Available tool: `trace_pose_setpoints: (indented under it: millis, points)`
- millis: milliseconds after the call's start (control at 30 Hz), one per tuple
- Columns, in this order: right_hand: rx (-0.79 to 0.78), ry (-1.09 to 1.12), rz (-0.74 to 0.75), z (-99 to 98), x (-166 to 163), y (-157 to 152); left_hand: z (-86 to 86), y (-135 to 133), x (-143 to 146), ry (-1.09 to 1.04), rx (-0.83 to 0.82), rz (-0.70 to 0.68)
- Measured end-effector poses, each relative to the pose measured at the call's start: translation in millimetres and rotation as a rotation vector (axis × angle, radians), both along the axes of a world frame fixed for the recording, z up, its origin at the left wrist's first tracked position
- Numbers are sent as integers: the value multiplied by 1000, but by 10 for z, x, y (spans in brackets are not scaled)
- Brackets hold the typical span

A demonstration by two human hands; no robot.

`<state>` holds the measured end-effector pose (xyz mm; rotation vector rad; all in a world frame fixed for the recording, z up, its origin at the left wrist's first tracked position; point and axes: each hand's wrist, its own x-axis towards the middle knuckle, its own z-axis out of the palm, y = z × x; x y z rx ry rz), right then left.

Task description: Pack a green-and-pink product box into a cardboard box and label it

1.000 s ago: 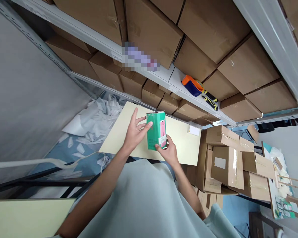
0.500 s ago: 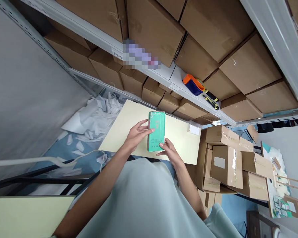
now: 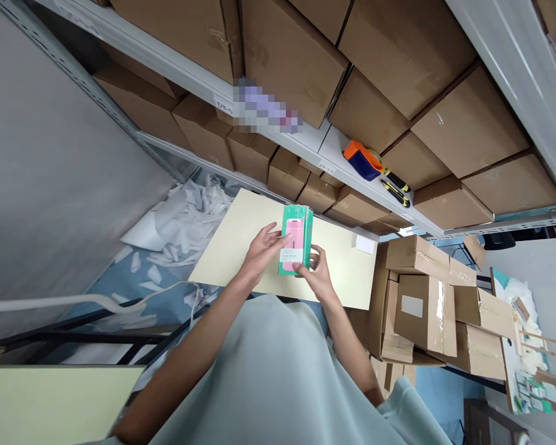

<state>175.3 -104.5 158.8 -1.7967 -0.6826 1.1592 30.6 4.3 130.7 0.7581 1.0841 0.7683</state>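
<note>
In the head view, a green box (image 3: pixel 297 238) with a pink picture on its face is held upright above a pale yellow bench (image 3: pixel 227 247). It is gripped between both hands. The left hand (image 3: pixel 261 252) is curled against the box's left edge, and the right hand (image 3: pixel 317 274) is closed around its lower right corner. White paper scraps (image 3: pixel 185 216) are seen left of the bench. A tape dispenser (image 3: pixel 364 159) is seen on the shelf (image 3: pixel 333 148), and taped cardboard boxes (image 3: pixel 421 303) are stacked at the right.
</note>
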Motion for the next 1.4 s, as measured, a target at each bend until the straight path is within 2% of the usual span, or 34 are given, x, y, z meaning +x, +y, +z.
trace_pose_setpoints:
  millis: [67,133,400,500,700,800,867,1067,1400]
  points:
    - [16,220,8,-17,45,-24,3,4,-84,-71,-58,-79]
    - [19,315,20,-29,65,-57,-3,-6,-138,-88,-100,-116]
    - [-12,335,54,-65,123,-101,-55,-76,-82,-43,-112,-52]
    - [-43,214,60,-79,153,-84,-85,-80,-31,-19,-76,-18]
    - [-44,-245,11,-176,-50,-73,-154,-128,132,203,29,36]
    - [-48,-332,-2,-253,-153,-70,-130,-145,177,314,99,24]
    - [-37,-259,-30,-299,-153,-72,-86,-129,154,282,95,16]
    - [53,179,-19,-329,-9,-147,-7,-53,-92,-9,-155,-141]
    - [23,221,59,-378,67,-140,31,-85,-80,-15,-144,-100]
